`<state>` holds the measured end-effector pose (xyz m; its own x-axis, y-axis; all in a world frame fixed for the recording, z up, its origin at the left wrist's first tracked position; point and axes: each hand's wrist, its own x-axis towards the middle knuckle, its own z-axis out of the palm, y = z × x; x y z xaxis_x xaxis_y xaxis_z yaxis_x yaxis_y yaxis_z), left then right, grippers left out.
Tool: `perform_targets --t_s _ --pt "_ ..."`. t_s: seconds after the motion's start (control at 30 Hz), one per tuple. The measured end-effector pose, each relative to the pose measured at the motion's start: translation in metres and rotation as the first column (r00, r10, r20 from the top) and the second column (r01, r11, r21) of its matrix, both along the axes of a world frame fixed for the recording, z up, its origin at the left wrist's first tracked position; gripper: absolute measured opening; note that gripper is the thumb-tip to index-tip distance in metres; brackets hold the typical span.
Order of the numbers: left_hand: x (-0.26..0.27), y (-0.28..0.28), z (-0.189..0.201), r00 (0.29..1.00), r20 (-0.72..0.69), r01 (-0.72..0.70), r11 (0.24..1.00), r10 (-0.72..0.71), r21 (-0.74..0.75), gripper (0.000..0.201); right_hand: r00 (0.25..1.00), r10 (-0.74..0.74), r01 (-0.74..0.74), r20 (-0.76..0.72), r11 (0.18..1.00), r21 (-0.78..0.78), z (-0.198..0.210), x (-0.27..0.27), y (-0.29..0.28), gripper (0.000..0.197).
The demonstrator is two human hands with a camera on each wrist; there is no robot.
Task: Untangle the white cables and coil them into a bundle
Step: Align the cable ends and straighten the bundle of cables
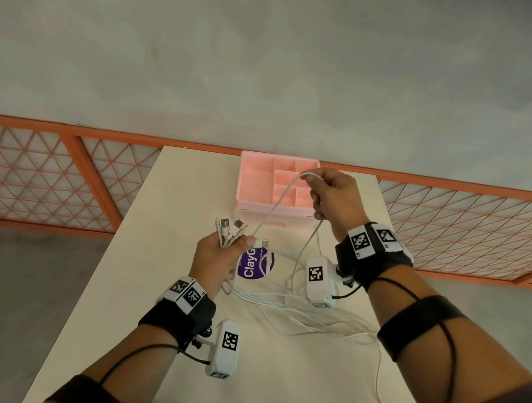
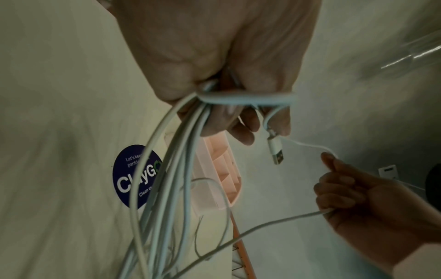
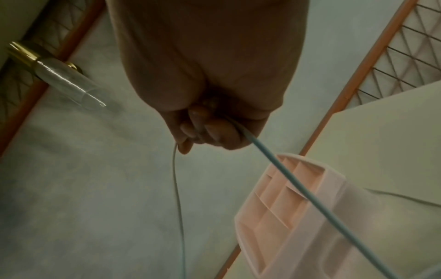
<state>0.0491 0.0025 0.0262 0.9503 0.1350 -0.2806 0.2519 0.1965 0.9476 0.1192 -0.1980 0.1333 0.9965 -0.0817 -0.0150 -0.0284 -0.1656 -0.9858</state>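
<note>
My left hand (image 1: 219,258) grips a bunch of white cables (image 2: 167,181) near their USB plug ends (image 1: 229,227), which stick up out of the fist. One plug (image 2: 275,151) dangles below the fingers in the left wrist view. The cables' loose lengths (image 1: 311,317) trail over the table to the right. My right hand (image 1: 331,195) is raised over the pink organizer and pinches a single white cable (image 1: 277,202) that runs taut down to my left hand. In the right wrist view that cable (image 3: 286,179) passes through the curled fingers (image 3: 203,132).
A pink compartment organizer (image 1: 253,180) stands at the table's far edge. A round purple sticker (image 1: 256,264) lies on the white table (image 1: 154,255). An orange mesh railing (image 1: 47,178) runs behind, with grey floor beyond. Table edges fall off left and right.
</note>
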Motion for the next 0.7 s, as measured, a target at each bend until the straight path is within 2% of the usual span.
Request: perform_targets --t_s 0.1,0.23,0.3,0.47,0.57,0.63,0.7 --pt "-0.002 -0.002 -0.003 0.997 -0.008 0.071 0.995 -0.072 -0.064 0.023 0.991 -0.047 0.056 0.127 0.996 -0.068 0.018 0.006 -0.006 0.010" --pt "-0.004 -0.001 -0.004 0.999 -0.016 0.037 0.995 -0.038 -0.089 0.033 0.953 -0.080 0.119 0.293 0.986 -0.118 0.043 0.013 -0.016 0.007" --pt "-0.002 0.001 0.000 1.000 -0.022 -0.011 0.993 0.008 -0.120 0.038 0.950 -0.070 0.113 0.303 0.986 -0.126 0.052 0.013 -0.018 0.006" --pt "0.003 0.011 -0.001 0.975 -0.085 -0.219 0.948 0.204 -0.230 0.030 0.957 -0.095 0.123 0.275 0.989 -0.085 0.058 0.008 -0.022 0.011" --pt "0.003 0.013 -0.005 0.959 -0.126 -0.279 0.933 0.256 -0.229 0.033 0.986 -0.002 0.046 0.168 0.964 -0.263 0.037 0.007 -0.028 0.024" --pt "0.004 0.015 -0.009 0.946 -0.157 -0.315 0.921 0.284 -0.228 0.038 0.991 0.056 0.008 0.118 0.876 -0.482 0.013 0.007 -0.038 0.018" --pt "0.005 0.021 -0.013 0.937 -0.169 -0.341 0.909 0.307 -0.241 0.040 0.998 0.026 0.013 0.053 0.779 -0.627 -0.013 0.008 -0.054 0.014"
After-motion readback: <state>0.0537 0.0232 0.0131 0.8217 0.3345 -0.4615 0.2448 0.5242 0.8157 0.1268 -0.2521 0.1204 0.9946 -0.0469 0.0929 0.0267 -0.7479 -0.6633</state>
